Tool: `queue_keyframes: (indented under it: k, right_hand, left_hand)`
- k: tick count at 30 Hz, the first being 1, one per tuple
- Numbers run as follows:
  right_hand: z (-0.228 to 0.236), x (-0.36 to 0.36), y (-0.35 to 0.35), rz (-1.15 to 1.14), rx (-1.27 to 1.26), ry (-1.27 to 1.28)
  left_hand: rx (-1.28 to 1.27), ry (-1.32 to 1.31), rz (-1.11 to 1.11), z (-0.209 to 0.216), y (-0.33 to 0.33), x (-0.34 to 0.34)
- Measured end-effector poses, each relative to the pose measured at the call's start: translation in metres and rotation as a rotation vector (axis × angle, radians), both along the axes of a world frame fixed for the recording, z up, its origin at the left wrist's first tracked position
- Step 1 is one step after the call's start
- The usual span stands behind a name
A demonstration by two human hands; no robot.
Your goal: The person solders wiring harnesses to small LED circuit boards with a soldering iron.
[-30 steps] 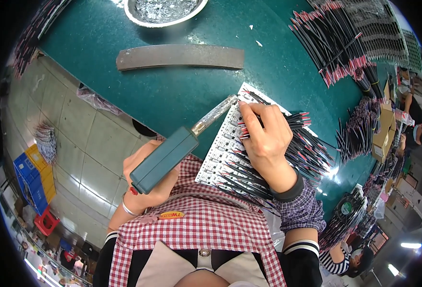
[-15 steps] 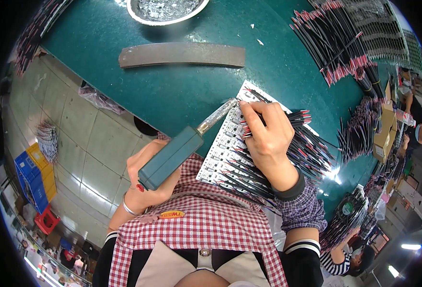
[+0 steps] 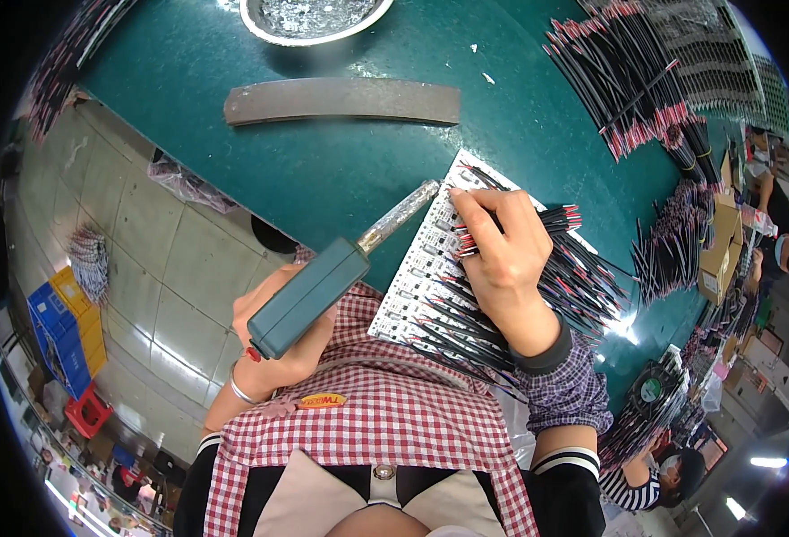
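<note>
My left hand (image 3: 278, 331) is closed around the green handle of a soldering iron (image 3: 315, 291). The iron's silvery tip lies just off the upper left edge of a white circuit board panel (image 3: 408, 285). Over that panel, my right hand (image 3: 509, 255) is closed, thumb and forefinger pinched near its upper left edge. A bunch of short black wires with red and white ends (image 3: 469, 240) is held in the palm of this hand. Several black wires (image 3: 448, 333) lie along the panel's lower rows, and more (image 3: 582, 286) spread out to the right of the hand.
A curved grey-brown bar (image 3: 345, 101) lies on the green table (image 3: 179, 89) beyond the panel. Behind it stands a metal bowl (image 3: 318, 18). Tied wire bundles (image 3: 618, 85) and a cardboard box (image 3: 722, 246) are at the right. Another person (image 3: 649, 479) sits at the lower right.
The soldering iron has drawn back slightly down and left, its tip moving off the board's edge. My right hand has barely shifted.
</note>
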State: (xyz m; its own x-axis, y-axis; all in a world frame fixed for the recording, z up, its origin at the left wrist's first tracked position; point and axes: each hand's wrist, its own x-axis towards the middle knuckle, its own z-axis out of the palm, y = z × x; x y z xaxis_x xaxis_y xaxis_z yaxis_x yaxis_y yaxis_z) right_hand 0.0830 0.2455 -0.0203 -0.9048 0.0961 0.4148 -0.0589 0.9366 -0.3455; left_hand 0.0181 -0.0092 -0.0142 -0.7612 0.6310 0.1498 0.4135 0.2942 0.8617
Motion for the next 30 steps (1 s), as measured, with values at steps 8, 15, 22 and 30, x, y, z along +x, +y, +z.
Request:
queue_keyframes:
  k: [8,15,22,30]
  right_hand:
    - [-0.003,-0.003,0.001,0.035,0.050,0.056]
    - [-0.001,-0.003,0.000,0.038,0.082,0.057]
    - [-0.001,-0.003,0.001,0.049,0.093,0.039]
    - [0.047,0.017,0.013,-0.077,0.064,0.004]
  left_hand:
    - [0.013,-0.042,0.007,0.005,0.004,0.000]
    - [0.039,-0.060,-0.001,-0.001,0.001,0.000]
    - [0.049,0.008,-0.018,-0.003,-0.008,0.006]
    - [0.055,-0.206,0.119,-0.014,-0.021,0.014]
